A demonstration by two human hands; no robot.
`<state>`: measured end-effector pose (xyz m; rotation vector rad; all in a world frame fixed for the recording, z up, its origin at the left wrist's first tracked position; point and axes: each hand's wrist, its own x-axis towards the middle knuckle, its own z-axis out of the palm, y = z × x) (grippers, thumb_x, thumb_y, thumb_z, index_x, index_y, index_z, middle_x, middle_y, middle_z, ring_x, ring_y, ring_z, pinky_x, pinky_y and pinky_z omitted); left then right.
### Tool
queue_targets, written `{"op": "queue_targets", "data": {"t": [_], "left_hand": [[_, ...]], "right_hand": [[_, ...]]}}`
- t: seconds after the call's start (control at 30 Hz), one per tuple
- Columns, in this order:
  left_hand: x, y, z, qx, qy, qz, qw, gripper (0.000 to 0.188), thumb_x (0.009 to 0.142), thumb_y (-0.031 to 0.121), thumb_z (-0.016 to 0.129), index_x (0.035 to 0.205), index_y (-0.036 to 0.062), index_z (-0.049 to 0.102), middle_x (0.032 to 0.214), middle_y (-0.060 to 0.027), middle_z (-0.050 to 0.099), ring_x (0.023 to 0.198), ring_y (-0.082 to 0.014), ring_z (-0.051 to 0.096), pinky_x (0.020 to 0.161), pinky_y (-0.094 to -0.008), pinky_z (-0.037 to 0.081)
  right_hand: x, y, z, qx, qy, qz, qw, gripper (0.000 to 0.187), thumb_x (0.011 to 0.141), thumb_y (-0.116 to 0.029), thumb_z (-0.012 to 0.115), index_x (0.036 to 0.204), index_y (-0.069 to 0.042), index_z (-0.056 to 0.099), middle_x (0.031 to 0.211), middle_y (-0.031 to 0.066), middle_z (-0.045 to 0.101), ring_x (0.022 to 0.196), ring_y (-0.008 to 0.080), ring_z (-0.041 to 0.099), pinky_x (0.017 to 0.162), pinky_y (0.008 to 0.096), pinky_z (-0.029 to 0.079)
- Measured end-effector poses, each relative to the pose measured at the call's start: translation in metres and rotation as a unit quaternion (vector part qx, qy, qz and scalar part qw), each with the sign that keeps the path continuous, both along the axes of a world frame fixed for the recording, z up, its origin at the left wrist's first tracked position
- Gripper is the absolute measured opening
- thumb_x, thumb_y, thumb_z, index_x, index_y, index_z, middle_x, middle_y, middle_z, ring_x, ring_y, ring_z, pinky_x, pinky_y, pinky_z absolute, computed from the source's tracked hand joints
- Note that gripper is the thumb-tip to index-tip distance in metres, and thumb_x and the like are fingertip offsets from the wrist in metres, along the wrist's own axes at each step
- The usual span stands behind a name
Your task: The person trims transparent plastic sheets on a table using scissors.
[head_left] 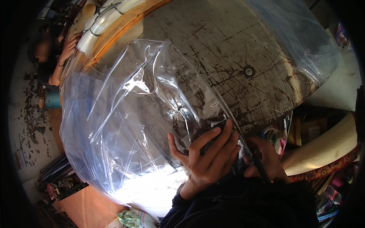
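Observation:
A large clear plastic sheet (114, 125) lies crumpled and shiny over the left and middle of the scratched table (213, 41). My left hand (209, 155) rests on its near right part, fingers stretched out and spread. Close to its right, my right hand (270, 157) is closed round a slim dark tool (260, 169); its exact kind cannot be made out. From there a narrow straight strip (228, 112) runs up and left along the sheet's right side. Whether this strip is a blade, a ruler or folded plastic is unclear.
More clear plastic (300, 41) hangs over the table's far right side. A tied bundle of whitish tubing or film (102, 22) lies at the far left edge, where another person's hand (70, 47) rests. A cream roll (323, 146) and clutter stand at right; an orange-brown board (89, 207) lies lower left.

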<state>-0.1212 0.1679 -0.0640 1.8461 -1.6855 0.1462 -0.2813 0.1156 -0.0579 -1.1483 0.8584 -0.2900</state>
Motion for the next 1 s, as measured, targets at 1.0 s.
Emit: {"op": "queue_targets", "data": {"t": [1.0], "left_hand": [[0.002,-0.001,0.001,-0.037,0.024,-0.042,0.998,0.008,0.072,0.019,0.067,0.08,0.0173,0.069,0.095,0.0087,0.067,0.091,-0.0063,0.053,0.09,-0.0272,0.032]], "right_hand": [[0.001,0.001,-0.005,-0.028,0.01,0.0,1.0,0.084,0.057,-0.042,0.082,0.116,0.005,0.046,0.089,0.0098,0.06,0.076,0.0099,0.051,0.063,0.0255,0.042]]}}
